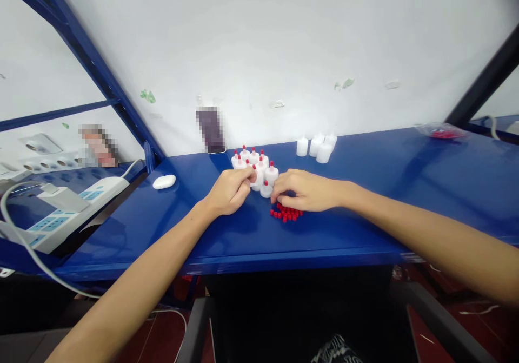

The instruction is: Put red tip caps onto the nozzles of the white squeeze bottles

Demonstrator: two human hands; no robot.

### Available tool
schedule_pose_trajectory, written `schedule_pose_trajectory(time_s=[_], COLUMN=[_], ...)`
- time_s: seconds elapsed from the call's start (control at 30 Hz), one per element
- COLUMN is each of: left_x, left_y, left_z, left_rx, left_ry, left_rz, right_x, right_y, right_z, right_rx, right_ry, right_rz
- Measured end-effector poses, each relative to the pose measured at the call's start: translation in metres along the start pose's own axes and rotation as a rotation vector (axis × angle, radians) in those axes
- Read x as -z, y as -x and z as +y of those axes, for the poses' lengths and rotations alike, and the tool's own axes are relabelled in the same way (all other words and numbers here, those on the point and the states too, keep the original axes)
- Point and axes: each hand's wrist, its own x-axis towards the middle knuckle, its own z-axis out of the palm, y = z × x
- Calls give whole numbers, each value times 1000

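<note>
My left hand [231,191] is closed, thumb and fingers bent round the side of a small white bottle with a red tip [258,179] at the front of a cluster. Several like bottles [240,163] stand upright behind it. Between my hands sits a low white piece with a red tip [266,191]. My right hand [300,190] is curled downward over the loose small red caps [288,212], its thumb and fingertips drawn together; whatever they pinch is hidden. Part of the cap pile lies beneath that hand.
White bottles without red tips [323,152] stand at the back right of the blue table [385,173]. A clear bag with red pieces [441,131] lies farther right. A white earbud case [164,182] rests left, near a power strip [77,211]. A phone [211,130] leans on the wall.
</note>
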Motion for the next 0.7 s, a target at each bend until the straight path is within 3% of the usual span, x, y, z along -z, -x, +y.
schedule_pose_trajectory(time_s=[0.17,0.33,0.43,0.6,0.7], left_x=[0,0,0,-2,-5], left_y=[0,0,0,0,0], left_z=[0,-1,0,5,8], left_rx=[2,14,25,42,23], left_ry=[-5,-5,7,31,42], left_rz=[1,-6,-11,-22,-39], right_x=[0,-3,-6,-12,-16], right_y=[1,1,0,-4,-6], right_z=[-1,2,2,-4,-7], right_rx=[14,5,-33,-20,19], right_ry=[-52,-49,-49,-193,-228], right_rz=[-44,22,154,490,547])
